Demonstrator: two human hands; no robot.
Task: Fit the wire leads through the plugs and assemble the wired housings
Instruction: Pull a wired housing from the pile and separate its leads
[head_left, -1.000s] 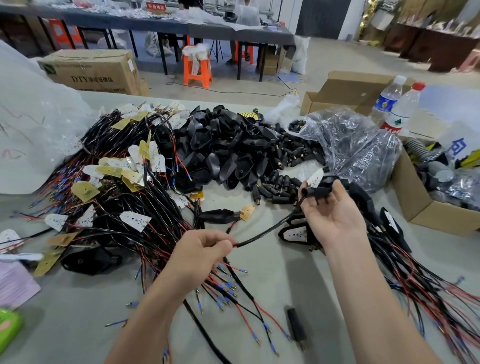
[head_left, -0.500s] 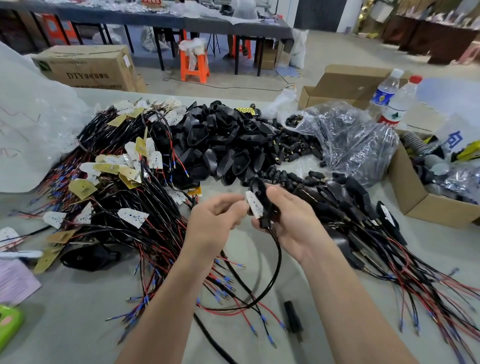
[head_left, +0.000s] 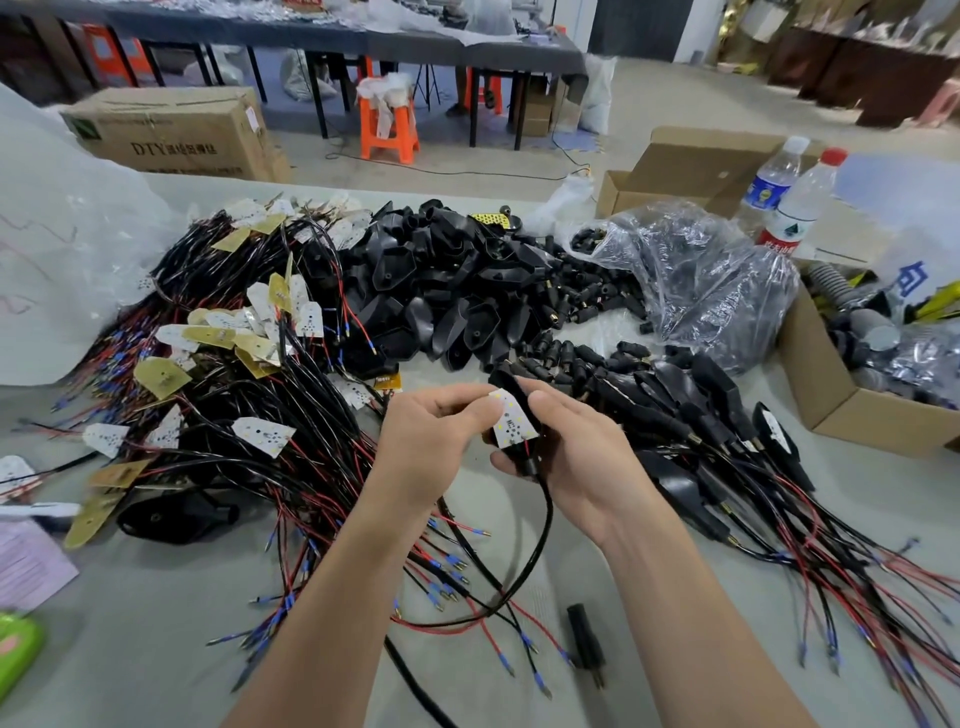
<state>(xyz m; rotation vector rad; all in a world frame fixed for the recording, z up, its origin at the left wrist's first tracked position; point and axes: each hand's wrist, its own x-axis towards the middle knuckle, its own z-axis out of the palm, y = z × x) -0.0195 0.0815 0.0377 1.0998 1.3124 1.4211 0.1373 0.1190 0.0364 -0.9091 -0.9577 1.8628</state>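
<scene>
The black housing (head_left: 505, 375) and its white board (head_left: 508, 422) are held above the table (head_left: 130, 649). The right hand (head_left: 582, 457) curls its fingers round the housing, and the left hand (head_left: 431, 441) pinches the board. A wire lead (head_left: 545, 530) loops down from it. A heap of housings (head_left: 457, 291) lies behind, a wire tangle (head_left: 234, 415) to the left and a loose plug (head_left: 584, 644) nearby.

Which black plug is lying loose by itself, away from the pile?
The single plug on the table below the right hand, brass tip toward the camera. All other loose plugs are heaped farther back, beside the clear bag.

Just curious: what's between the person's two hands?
In the head view, a white board on a black housing; the left hand pinches the board, the right hand grips the housing.
</scene>
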